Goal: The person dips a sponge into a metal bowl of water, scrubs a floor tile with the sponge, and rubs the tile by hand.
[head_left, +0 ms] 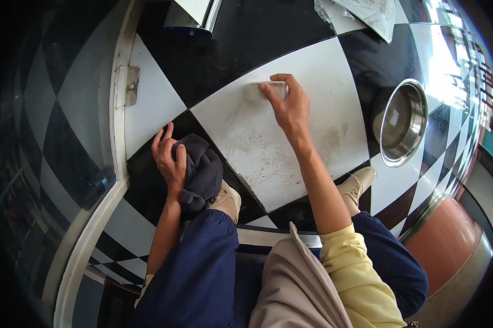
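Note:
A small pale block (257, 91) is held between the thumb and fingers of my right hand (291, 104), against the upper part of a white floor tile (246, 128). Brown smudges and specks mark the lower part of that tile. A dark grey cloth (202, 169) hangs bunched from my left hand (170, 158), its thumb pressed on the cloth and some fingers stretched out. That hand is over a black tile, left of the white one.
A steel bowl (404, 123) with greyish liquid stands on the right. At the left runs a white door frame (118, 109) with a hinge. A metal container (193, 16) and a plastic-wrapped panel (372, 16) are at the top. A salmon-coloured seat (443, 235) is lower right.

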`<control>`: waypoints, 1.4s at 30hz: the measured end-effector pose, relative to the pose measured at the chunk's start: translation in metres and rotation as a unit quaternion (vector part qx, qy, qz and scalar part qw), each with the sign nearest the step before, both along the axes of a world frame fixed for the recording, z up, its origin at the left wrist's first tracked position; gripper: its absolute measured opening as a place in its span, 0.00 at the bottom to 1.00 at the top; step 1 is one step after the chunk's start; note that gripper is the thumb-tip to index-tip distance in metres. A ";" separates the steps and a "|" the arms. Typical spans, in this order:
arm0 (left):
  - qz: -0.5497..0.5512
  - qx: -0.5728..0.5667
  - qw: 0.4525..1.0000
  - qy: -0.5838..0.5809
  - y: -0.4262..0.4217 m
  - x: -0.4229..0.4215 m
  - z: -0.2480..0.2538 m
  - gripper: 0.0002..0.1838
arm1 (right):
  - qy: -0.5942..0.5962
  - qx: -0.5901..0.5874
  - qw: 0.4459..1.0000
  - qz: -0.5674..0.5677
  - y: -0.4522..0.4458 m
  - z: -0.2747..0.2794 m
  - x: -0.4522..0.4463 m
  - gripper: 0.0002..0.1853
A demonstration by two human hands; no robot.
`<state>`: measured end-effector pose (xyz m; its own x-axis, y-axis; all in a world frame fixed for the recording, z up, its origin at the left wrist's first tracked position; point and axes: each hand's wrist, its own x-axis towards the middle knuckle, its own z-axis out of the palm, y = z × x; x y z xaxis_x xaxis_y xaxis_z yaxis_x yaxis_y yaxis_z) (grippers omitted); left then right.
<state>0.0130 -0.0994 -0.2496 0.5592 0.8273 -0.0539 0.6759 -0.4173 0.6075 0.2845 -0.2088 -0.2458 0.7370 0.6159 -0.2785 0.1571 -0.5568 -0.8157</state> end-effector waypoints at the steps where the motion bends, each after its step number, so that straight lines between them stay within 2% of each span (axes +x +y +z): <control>1: 0.001 -0.001 1.000 0.003 0.000 -0.001 -0.001 0.07 | -0.004 0.009 1.000 0.005 0.000 -0.003 -0.005 0.20; 2: 0.002 -0.001 1.000 0.004 0.000 0.000 -0.001 0.07 | -0.010 0.018 1.000 0.009 0.001 -0.002 -0.010 0.20; 3: 0.000 0.001 1.000 0.002 0.000 0.001 -0.003 0.07 | -0.096 0.021 0.992 0.085 0.000 0.002 -0.022 0.20; 4: -0.001 0.004 1.000 0.001 0.001 0.001 -0.002 0.07 | -0.040 -0.020 0.988 0.151 -0.001 0.012 -0.030 0.19; 6: -0.002 0.003 1.000 0.000 0.001 -0.002 -0.002 0.07 | -0.080 -0.026 0.981 0.177 -0.005 0.006 -0.026 0.20; 8: 0.000 -0.002 1.000 -0.005 0.000 0.000 0.000 0.07 | -0.031 -0.021 0.996 0.076 0.000 0.007 0.003 0.20; 9: 0.001 -0.001 1.000 -0.001 -0.001 -0.001 0.000 0.07 | -0.020 -0.079 0.996 0.026 -0.001 0.015 0.017 0.21; 12: -0.001 0.004 1.000 0.000 0.000 0.000 -0.002 0.07 | -0.035 -0.043 0.998 0.039 -0.005 0.001 0.000 0.21; 14: -0.001 0.008 1.000 0.003 0.000 -0.001 -0.001 0.07 | -0.074 0.005 0.977 0.200 -0.009 0.004 -0.030 0.21; 16: -0.001 0.003 1.000 -0.001 0.000 0.000 -0.001 0.07 | -0.090 -0.023 0.961 0.259 -0.011 0.007 -0.032 0.21; 18: 0.002 0.001 1.000 -0.001 -0.001 -0.002 0.000 0.07 | -0.040 0.001 0.992 0.124 -0.003 0.000 -0.007 0.21; 19: 0.000 0.002 1.000 -0.001 -0.001 -0.002 0.001 0.07 | -0.018 -0.051 0.996 0.064 0.002 0.011 0.008 0.20; 20: -0.002 0.005 1.000 -0.005 0.000 0.001 0.000 0.07 | -0.040 -0.033 0.999 0.007 0.003 0.005 0.011 0.20; 22: -0.004 0.008 1.000 0.003 0.000 -0.001 -0.002 0.07 | -0.036 -0.011 0.997 0.064 0.001 -0.002 -0.007 0.20; 24: -0.005 0.010 1.000 0.006 0.001 -0.001 -0.002 0.07 | -0.046 0.016 0.974 0.222 -0.007 0.000 -0.037 0.19; 26: -0.006 0.009 1.000 0.006 0.001 -0.001 -0.002 0.07 | -0.085 -0.032 0.947 0.308 -0.007 0.010 -0.044 0.18; 28: -0.003 0.009 1.000 0.002 0.001 0.000 -0.001 0.07 | -0.058 0.008 0.982 0.178 0.000 0.001 -0.023 0.18; 30: -0.003 0.007 1.000 0.001 0.000 0.001 0.000 0.07 | -0.029 -0.014 0.998 0.060 0.008 0.005 -0.003 0.18; 32: -0.004 0.008 1.000 0.004 0.000 0.000 -0.001 0.07 | -0.046 -0.003 0.994 0.100 0.006 0.004 -0.022 0.18; 33: -0.006 0.009 1.000 0.002 0.001 0.001 -0.002 0.07 | -0.059 0.023 0.983 0.172 0.001 0.000 -0.037 0.18; 34: -0.006 0.010 1.000 0.002 0.001 0.001 -0.001 0.07 | -0.047 -0.005 0.963 0.265 -0.003 0.005 -0.048 0.18; 36: -0.006 0.009 1.000 0.001 0.001 0.000 -0.002 0.07 | -0.040 -0.033 0.945 0.322 -0.008 0.008 -0.055 0.18; 38: -0.001 0.006 1.000 -0.002 0.000 0.000 -0.001 0.07 | -0.013 -0.015 0.984 0.176 -0.002 0.005 -0.035 0.18; 39: -0.001 0.005 1.000 0.002 -0.002 -0.002 0.000 0.07 | -0.037 0.017 0.993 0.114 0.002 0.003 -0.020 0.18; 40: -0.002 0.007 1.000 0.001 -0.001 -0.001 0.000 0.07 | -0.029 -0.027 0.997 0.070 0.009 0.010 -0.013 0.18; 42: -0.006 0.009 1.000 -0.002 0.001 0.001 -0.001 0.07 | -0.046 0.020 0.993 0.109 0.007 0.004 -0.030 0.18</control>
